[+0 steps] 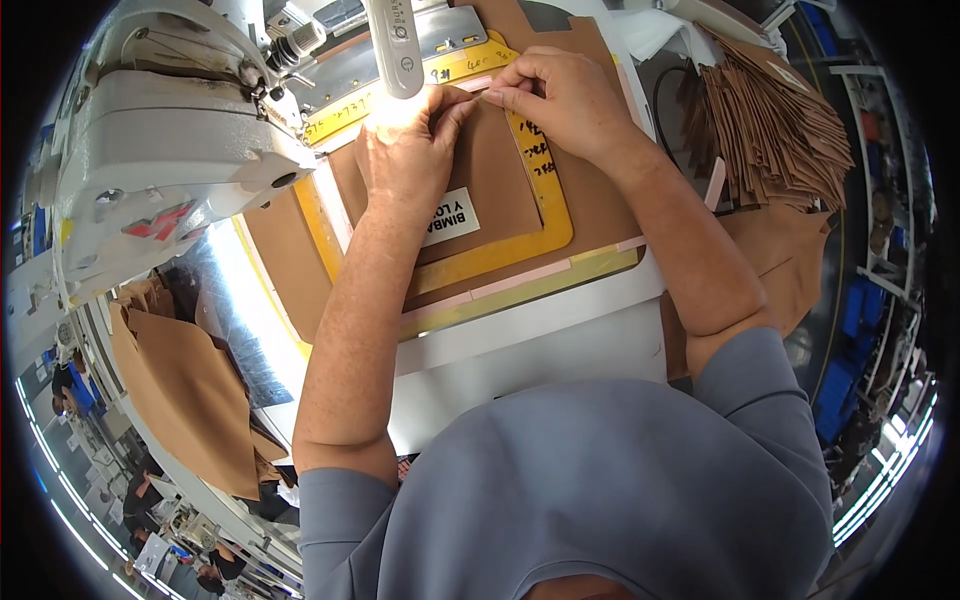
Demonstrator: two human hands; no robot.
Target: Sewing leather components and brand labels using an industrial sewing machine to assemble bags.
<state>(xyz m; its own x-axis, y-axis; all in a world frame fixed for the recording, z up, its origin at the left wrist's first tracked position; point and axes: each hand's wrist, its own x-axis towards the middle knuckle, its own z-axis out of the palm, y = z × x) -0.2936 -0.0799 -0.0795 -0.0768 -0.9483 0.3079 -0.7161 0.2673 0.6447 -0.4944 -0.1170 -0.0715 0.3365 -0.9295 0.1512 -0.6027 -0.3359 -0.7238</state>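
A smaller brown panel [490,160] with a white printed label [452,215] lies inside a yellow frame [548,190] that bears black handwriting. Larger brown material [600,215] spreads beneath the frame. My left hand [405,150] rests over the panel's upper left, thumb and forefinger pinched at its far edge. Coming from the right, my right hand [570,100] pinches the same edge, its fingertips almost touching those of the left. The bit of edge between them is small and partly covered by my fingers. Lamp glare washes out the left knuckles.
A white sewing machine head [170,160] looms close on the left. The lit lamp [398,50] hangs just above my left hand. Stacked brown pieces [765,120] stand at the right, and more brown pieces [185,390] hang at the lower left. Pink strips [500,292] line the near edge.
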